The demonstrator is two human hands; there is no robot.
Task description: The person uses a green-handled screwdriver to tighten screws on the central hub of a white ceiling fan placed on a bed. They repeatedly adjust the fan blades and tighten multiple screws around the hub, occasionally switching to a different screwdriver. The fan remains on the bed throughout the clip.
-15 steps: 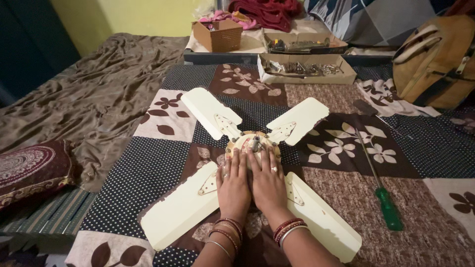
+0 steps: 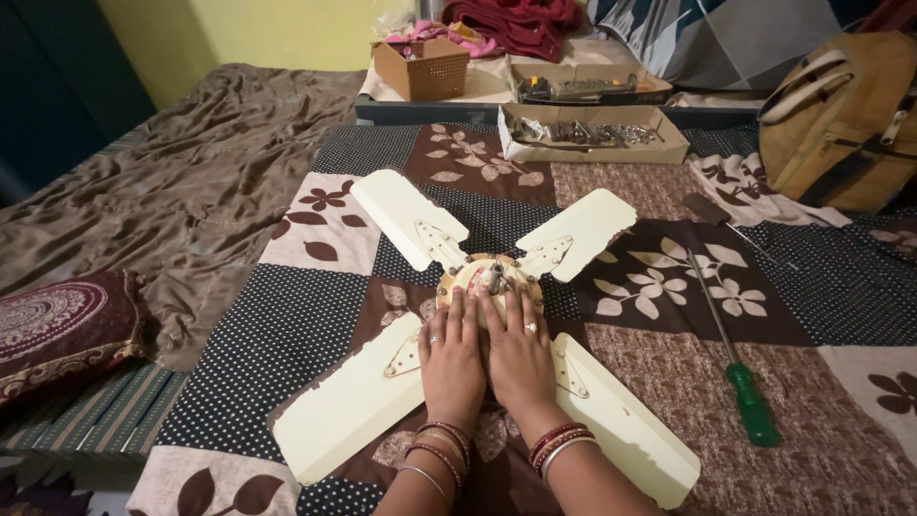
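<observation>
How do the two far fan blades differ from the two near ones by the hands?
The far blades lie fully in view and look short. The near blades look longer, and the left hand and right hand overlap their inner ends. All four are cream and join the central hub.

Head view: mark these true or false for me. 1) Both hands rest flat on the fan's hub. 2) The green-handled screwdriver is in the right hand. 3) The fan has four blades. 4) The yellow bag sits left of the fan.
1) True: the left hand and right hand lie flat, side by side, on the hub of the cream ceiling fan.
2) False: the green-handled screwdriver lies on the patchwork quilt, right of the fan, untouched.
3) True: four cream blades spread from the hub.
4) False: the yellow bag sits at the upper right.
</observation>
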